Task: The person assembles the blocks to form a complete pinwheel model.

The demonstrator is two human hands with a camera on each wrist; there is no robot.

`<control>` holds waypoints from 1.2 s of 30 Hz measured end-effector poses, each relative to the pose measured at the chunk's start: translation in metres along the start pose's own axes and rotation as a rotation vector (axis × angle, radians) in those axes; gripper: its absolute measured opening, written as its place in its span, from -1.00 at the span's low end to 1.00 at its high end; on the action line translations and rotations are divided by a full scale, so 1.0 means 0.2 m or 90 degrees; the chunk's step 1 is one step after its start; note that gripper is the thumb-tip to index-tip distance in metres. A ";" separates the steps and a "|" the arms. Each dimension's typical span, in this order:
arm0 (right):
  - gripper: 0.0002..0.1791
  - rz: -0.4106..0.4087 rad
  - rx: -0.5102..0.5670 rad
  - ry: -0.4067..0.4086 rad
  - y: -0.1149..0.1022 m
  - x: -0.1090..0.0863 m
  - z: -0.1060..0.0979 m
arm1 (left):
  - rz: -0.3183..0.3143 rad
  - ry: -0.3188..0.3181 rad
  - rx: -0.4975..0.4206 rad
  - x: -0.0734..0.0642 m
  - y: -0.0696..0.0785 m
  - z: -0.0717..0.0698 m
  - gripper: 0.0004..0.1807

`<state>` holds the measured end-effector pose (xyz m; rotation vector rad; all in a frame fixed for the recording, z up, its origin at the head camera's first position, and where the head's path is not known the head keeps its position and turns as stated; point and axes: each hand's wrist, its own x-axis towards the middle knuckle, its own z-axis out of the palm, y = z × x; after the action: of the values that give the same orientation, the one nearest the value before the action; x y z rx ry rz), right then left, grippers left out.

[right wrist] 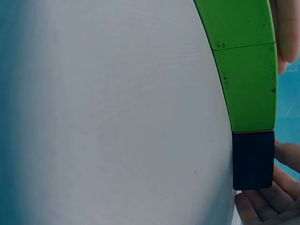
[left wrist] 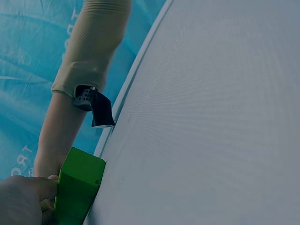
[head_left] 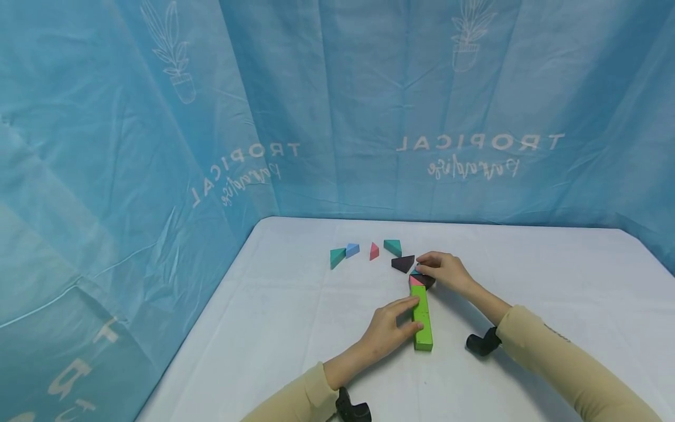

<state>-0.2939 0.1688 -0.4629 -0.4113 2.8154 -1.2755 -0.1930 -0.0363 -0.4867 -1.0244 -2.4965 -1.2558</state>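
Two bright green blocks (head_left: 422,319) lie end to end in a row on the table, a seam between them. From the left, my left hand (head_left: 387,333) touches this row with fingertips and thumb, fingers fairly straight. Beyond the row's far end sit a pink triangular block (head_left: 415,281) and a dark block (head_left: 425,280), side by side. Just past them my right hand (head_left: 445,269) pinches a small blue block (head_left: 416,269), mostly hidden by its fingers. In the right wrist view the dark block (right wrist: 253,160) stands against the green end, right-hand fingers (right wrist: 276,201) close beside it.
Another dark block (head_left: 403,264) lies just left of the right hand. Farther back are teal triangular blocks (head_left: 392,247), a light blue block (head_left: 352,250) and a pink block (head_left: 374,251). A white cloth covers the table (head_left: 274,305); blue printed curtains (head_left: 358,105) hang behind and left.
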 end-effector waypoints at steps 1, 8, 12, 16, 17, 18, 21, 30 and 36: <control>-0.63 -0.001 0.000 0.001 0.00 0.00 0.00 | 0.000 0.000 0.000 0.00 0.00 0.00 -0.48; -0.64 -0.001 -0.003 0.001 -0.01 0.00 0.00 | 0.000 0.003 0.000 0.00 0.00 0.00 -0.48; -0.64 0.001 -0.008 0.001 -0.01 -0.01 0.00 | -0.005 0.001 0.003 0.00 0.01 0.00 -0.47; -0.64 0.003 -0.009 0.004 -0.01 -0.01 0.00 | -0.005 -0.001 0.005 0.00 0.01 0.00 -0.47; -0.64 0.004 -0.009 0.005 -0.01 -0.01 0.00 | -0.005 -0.001 0.006 0.00 0.01 0.00 -0.47; -0.64 0.006 -0.009 0.004 -0.01 -0.01 0.00 | -0.005 -0.001 0.007 0.00 0.01 0.00 -0.48; -0.61 0.012 -0.010 0.004 -0.01 -0.01 -0.01 | -0.007 -0.003 0.005 0.00 0.01 0.00 -0.47; -0.42 -0.019 0.026 0.024 -0.05 0.10 -0.05 | -0.013 -0.003 -0.007 0.00 0.01 -0.01 -0.47; -0.33 -0.038 -0.033 0.000 -0.08 0.13 0.00 | -0.017 -0.006 -0.003 0.00 0.01 -0.01 -0.48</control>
<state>-0.3160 0.1525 -0.4489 -0.5008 2.8612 -1.2153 -0.1916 -0.0363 -0.4839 -1.0043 -2.5227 -1.2684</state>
